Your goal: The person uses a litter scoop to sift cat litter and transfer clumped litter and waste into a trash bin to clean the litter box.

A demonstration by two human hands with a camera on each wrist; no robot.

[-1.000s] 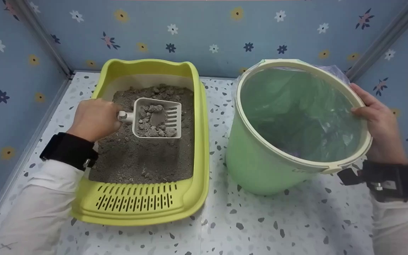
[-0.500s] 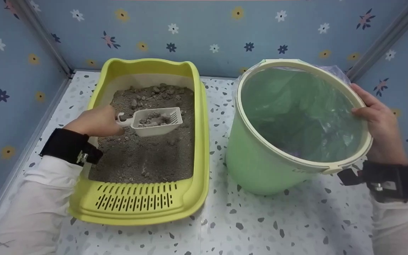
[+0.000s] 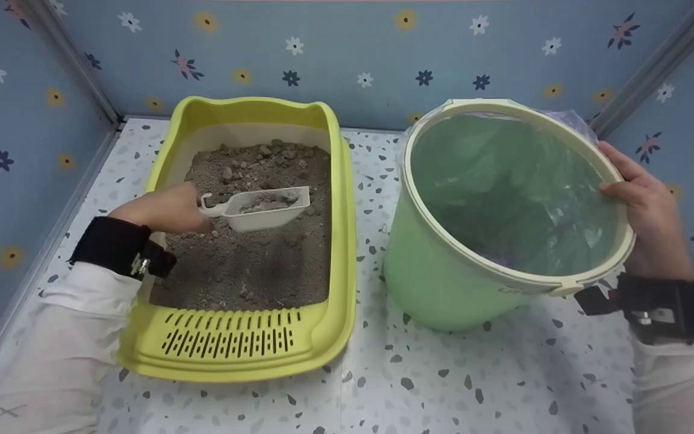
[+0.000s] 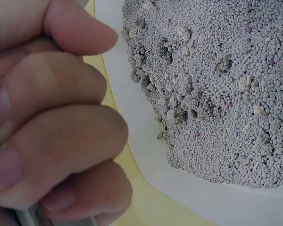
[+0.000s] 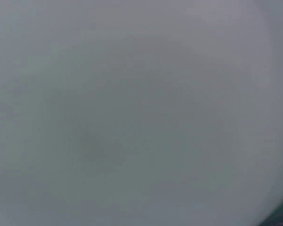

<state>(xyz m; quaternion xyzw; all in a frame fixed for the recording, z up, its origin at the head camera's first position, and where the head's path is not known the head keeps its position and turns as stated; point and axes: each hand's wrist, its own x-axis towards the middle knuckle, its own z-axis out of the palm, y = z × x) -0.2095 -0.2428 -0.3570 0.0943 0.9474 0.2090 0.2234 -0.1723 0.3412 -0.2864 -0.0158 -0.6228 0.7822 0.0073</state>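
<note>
My left hand (image 3: 169, 208) grips the handle of a white slotted litter scoop (image 3: 265, 220), held tilted over the litter with some clumps in its bowl. Below it, grey cat litter (image 3: 232, 271) fills the yellow-green litter box (image 3: 344, 241), with lumps gathered toward the back. In the left wrist view the fingers (image 4: 70, 136) are curled tightly, and litter pellets (image 4: 236, 103) show beyond. My right hand (image 3: 648, 205) holds the rim of a green bin (image 3: 455, 265), thumb inside and fingers outside, tilting it. Its wrist view is a pale blur.
A clear plastic bag (image 3: 570, 123) lines the bin and folds over its rim. The box's slotted front ledge (image 3: 229, 337) faces me. Speckled white flooring (image 3: 407, 386) lies under both. A flowered blue wall (image 3: 347, 54) stands close behind, with panels at both sides.
The scoop has tipped from facing up, showing its full bowl, to a slanted side view, and it sits slightly lower. My left wrist has turned. The right hand and bin stay put.
</note>
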